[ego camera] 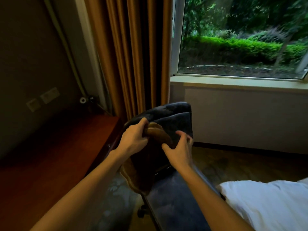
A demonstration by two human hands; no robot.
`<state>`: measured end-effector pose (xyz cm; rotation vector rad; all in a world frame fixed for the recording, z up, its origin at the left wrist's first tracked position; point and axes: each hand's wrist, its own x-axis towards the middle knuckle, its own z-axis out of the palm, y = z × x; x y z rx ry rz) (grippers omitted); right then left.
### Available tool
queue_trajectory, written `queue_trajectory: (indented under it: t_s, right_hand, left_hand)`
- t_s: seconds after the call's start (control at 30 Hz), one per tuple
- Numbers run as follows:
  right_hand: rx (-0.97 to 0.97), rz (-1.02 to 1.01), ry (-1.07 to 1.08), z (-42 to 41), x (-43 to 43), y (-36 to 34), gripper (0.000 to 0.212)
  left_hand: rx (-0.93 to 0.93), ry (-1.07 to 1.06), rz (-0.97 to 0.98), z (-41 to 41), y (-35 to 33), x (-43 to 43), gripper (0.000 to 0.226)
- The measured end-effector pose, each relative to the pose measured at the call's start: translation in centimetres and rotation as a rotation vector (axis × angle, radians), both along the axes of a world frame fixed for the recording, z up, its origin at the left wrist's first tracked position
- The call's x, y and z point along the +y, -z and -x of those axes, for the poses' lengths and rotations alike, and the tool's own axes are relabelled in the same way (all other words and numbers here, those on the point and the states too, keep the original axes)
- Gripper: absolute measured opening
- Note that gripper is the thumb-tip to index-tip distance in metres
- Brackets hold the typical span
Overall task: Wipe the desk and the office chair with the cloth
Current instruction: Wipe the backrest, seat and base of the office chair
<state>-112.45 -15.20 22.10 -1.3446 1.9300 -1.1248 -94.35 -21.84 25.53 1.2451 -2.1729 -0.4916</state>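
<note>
Rolled cloth lies against the office chair back, long axis running upper-left to lower-right. The left hand grips its upper end; the right hand clasps its lower end.

I see 2 arms, both bare along all of their visible length, from the forearms down to the wrists. The left hand and the right hand are bare as well, slim, with long fingers. The dim light of the room leaves the nails and any finer marks on the skin too blurred to tell.
</note>
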Motion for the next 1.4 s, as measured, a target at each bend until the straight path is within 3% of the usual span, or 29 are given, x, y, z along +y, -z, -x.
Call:
queue_trajectory:
  t_s: [0.1, 0.17, 0.23, 0.37, 0.43, 0.53, 0.6, 0.67, 0.77, 0.87, 0.93, 1.0, 1.07, 1.13, 1.2, 1.4]
  right_hand:
    - [-0.42, -0.149, -0.056, -1.5, -0.9, 0.4, 0.045]
    - [-0.838, -0.244, -0.114, -2.6, -1.7, 0.4, 0.042]
    - [-1.097, -0.219, -0.113, -3.1, -2.9, 0.8, 0.046]
    - [-1.369, -0.116, 0.005, -3.0, -7.1, 1.4, 0.068]
    - [-1.515, -0.101, 0.037, -2.8, -9.7, 1.5, 0.075]
    - [-1.474, -0.133, 0.097, -3.4, -14.1, 1.4, 0.058]
    - [-1.338, -0.125, 0.243, -4.2, -17.1, 1.3, 0.038]
    - [-1.245, -0.007, 0.381, -4.5, -19.2, 1.4, 0.026]
    - [-1.209, 0.167, 0.464, -4.6, -21.3, 1.1, 0.046]
    - [-1.076, 0.181, 0.369, -4.0, -22.2, -0.2, 0.061]
    - [-1.02, 0.125, 0.243, -3.7, -22.6, -1.8, 0.06]
    - [-0.987, 0.047, 0.115, -3.4, -22.5, -3.8, 0.05]
    - [-0.961, 0.011, 0.032, -3.2, -22.4, -5.5, 0.046]
    - [-0.948, 0.022, 0.054, -3.1, -22.2, -6.7, 0.054]
    - [-0.961, 0.056, 0.14, -2.9, -22.0, -7.3, 0.058]
    - [-0.96, 0.078, 0.24, -2.7, -22.1, -6.5, 0.055]
  left_hand:
    - [-0.183, 0.012, 0.16, 0.6, -0.6, -1.9, 0.045]
    - [-0.259, 0.041, 0.245, 0.8, -0.6, -3.4, 0.054]
    - [-0.304, 0.085, 0.339, 0.7, -0.1, -5.0, 0.055]
    - [-0.35, 0.224, 0.517, -0.4, 0.2, -9.0, 0.048]
    - [-0.358, 0.36, 0.724, -1.0, -0.1, -10.9, 0.036]
    - [-0.377, 0.653, 0.979, -2.1, 0.9, -13.4, 0.021]
    - [-0.4, 0.712, 0.971, -3.0, 1.8, -15.0, 0.021]
    - [-0.343, 0.646, 0.81, -3.9, 2.1, -16.9, 0.038]
    - [-0.074, 0.587, 0.338, -5.3, 2.3, -19.5, 0.061]
    - [0.253, 0.546, 0.019, -5.1, 1.9, -22.0, 0.065]
    - [0.391, 0.515, -0.198, -4.3, 0.9, -24.7, 0.08]
    - [0.4, 0.571, -0.434, -3.4, -0.5, -27.1, 0.086]
    - [0.389, 0.682, -0.591, -2.9, -1.3, -28.9, 0.065]
    - [0.44, 0.693, -0.688, -3.1, -1.4, -29.8, 0.044]
    - [0.464, 0.658, -0.782, -3.5, -1.6, -30.1, 0.04]
    - [0.188, 0.769, -1.029, -4.6, -2.6, -30.4, 0.034]
